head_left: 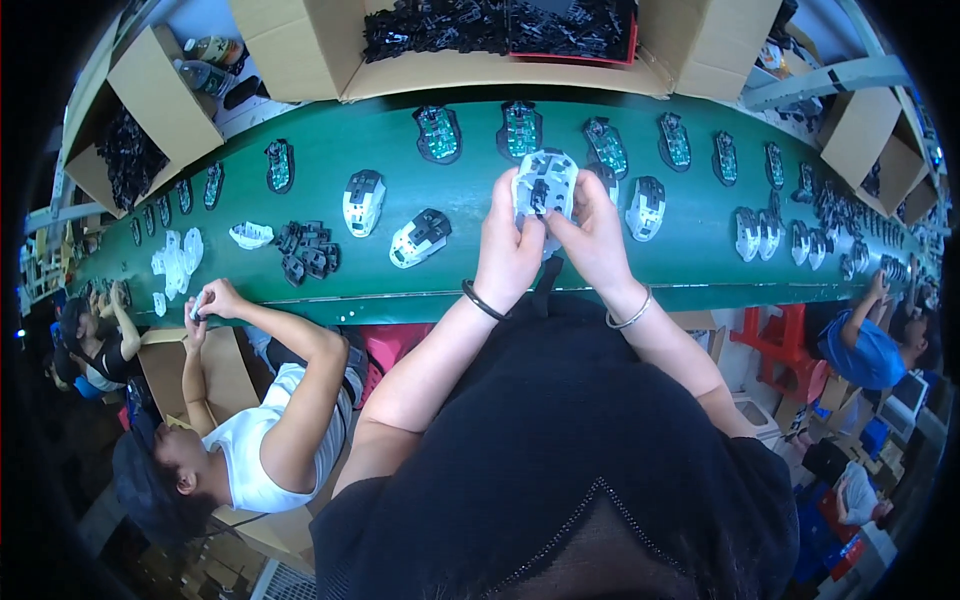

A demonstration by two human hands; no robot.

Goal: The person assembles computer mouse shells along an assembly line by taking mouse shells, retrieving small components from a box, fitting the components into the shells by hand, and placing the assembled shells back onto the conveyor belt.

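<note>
Between both hands, above the green bench, is a white computer mouse top shell (550,168), its inner side facing up with a black part set in the middle. My left hand (508,238) grips its left edge, thumb at the lower end. My right hand (594,236) closes on the right edge, its thumb pressed near the black part. Beyond the shell lie mouse bases with green circuit boards, one (519,130) just behind it. White-and-black mice rest nearby: two to the left, one (420,238) closest to my left hand, and one (646,208) right of my right hand.
A large cardboard box (500,72) of small black parts stands at the bench's far edge. To the left, a co-worker (262,440) handles a small white part near black pieces (308,250) and white shells (178,262). More mouse parts (757,232) line the right side.
</note>
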